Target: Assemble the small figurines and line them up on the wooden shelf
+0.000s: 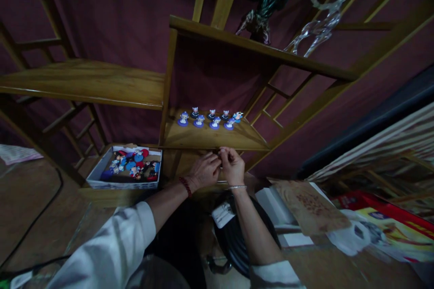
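Note:
My left hand (205, 170) and my right hand (234, 168) meet just in front of the lower shelf's front edge. Fingers of both are curled and pressed together at the tips. A small dark bit shows between them, too hidden to name. Behind the hands, small figurines stand upright in two rows on the wooden shelf (190, 139). Several white and purple figurines (214, 123) on purple bases form the front row. Dark-based figurines (212, 114) make up the back one, with a blue figurine (238, 117) at its right end.
At left, an open box (124, 185) holds a jumble of colourful figurines. A green-clad statue (267, 6) and a clear deer ornament (318, 29) occupy the upper shelf. Below my right arm is a black round object (233, 244) with a white case (223, 215); packaging (310, 207) lies right.

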Demonstrator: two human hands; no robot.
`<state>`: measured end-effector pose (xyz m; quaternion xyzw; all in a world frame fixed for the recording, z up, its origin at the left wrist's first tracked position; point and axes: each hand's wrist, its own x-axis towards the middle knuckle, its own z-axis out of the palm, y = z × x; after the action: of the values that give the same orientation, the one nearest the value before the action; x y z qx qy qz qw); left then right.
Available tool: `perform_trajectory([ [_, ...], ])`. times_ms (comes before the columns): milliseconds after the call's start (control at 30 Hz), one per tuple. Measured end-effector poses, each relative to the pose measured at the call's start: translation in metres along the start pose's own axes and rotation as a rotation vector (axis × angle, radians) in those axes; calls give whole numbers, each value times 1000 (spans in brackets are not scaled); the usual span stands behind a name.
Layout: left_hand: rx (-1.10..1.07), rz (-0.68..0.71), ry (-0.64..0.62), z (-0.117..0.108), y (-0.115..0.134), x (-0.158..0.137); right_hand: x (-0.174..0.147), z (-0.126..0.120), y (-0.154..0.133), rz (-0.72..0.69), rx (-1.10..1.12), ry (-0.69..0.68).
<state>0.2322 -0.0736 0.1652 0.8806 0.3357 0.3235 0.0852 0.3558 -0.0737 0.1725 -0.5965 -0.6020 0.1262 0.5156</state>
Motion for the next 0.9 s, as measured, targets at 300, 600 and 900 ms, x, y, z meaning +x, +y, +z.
perform_trajectory([
  [300, -23, -56, -26, 0, -42, -82, -69, 64, -7, 35, 53, -157],
  [600, -13, -283, -44, -18, -81, -143, -110, 121, -27, -35, 65, -316],
  [900, 200, -642, -114, -28, -133, -168, -110, 188, -25, -42, -17, -552],
])
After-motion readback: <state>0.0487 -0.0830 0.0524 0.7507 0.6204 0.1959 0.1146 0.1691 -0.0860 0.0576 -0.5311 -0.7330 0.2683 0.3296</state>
